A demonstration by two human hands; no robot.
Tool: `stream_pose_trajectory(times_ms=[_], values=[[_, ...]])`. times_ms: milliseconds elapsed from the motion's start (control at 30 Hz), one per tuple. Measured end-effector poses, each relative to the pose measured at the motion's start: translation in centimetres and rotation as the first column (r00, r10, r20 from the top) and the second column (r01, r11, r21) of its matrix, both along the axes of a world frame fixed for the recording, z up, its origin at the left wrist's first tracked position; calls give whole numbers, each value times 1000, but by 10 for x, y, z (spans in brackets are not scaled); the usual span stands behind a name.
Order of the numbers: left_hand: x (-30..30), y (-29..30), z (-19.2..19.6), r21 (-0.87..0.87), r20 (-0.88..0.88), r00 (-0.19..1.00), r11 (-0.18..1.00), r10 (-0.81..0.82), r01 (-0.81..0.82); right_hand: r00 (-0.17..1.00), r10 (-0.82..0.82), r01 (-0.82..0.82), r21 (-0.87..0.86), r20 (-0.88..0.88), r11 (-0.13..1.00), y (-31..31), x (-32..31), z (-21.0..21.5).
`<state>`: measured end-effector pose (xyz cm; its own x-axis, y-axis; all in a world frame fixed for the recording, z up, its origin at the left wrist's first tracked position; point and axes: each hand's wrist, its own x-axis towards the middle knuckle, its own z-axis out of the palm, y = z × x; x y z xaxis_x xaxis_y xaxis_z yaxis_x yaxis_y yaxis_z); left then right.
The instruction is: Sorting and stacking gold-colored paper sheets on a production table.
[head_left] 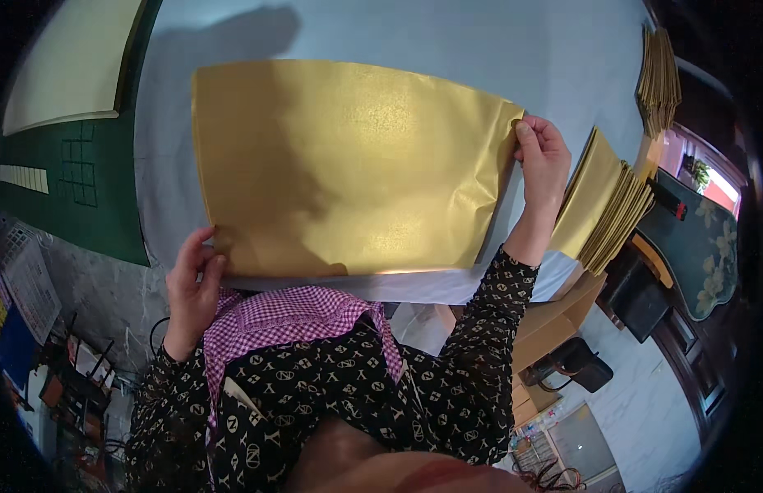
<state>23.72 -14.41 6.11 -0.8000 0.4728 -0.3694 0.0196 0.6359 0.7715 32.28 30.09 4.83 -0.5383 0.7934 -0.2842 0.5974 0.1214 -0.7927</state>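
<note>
A large gold paper sheet [357,172] lies across the pale blue-grey table in front of me. Its left edge looks doubled, as if layered or folded, and creases run through its right end. My right hand [543,152] pinches the sheet's far right corner between thumb and fingers. At the near left edge, my left hand [194,275] has its curled fingers and thumb on the sheet's margin. What lies under the sheet is hidden.
To the right stands a stack of folded gold paper [616,209], with another bundle [659,82] farther back. A green cutting mat [102,172] carries cream sheets [65,66] on the left. Below the table's right side sits an open cardboard box [554,324], near a chair [698,238].
</note>
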Motion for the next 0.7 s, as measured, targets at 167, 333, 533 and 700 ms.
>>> stream_pose_trajectory(times_ms=[167,333,533,700], values=[[-3,-2,4,-15,97,995,999,-38,39,999,43,-43,5,-2,999,4,1,-3],[-4,-6,3,-13,128,992,1000,-20,22,996,81,-84,96,39,992,2,-5,-4],[-4,-6,2,-10,122,992,1000,-21,22,989,103,-119,156,106,980,4,-8,-6],[-3,-5,5,-13,84,996,999,-35,36,990,99,-115,159,104,981,3,-5,-7]])
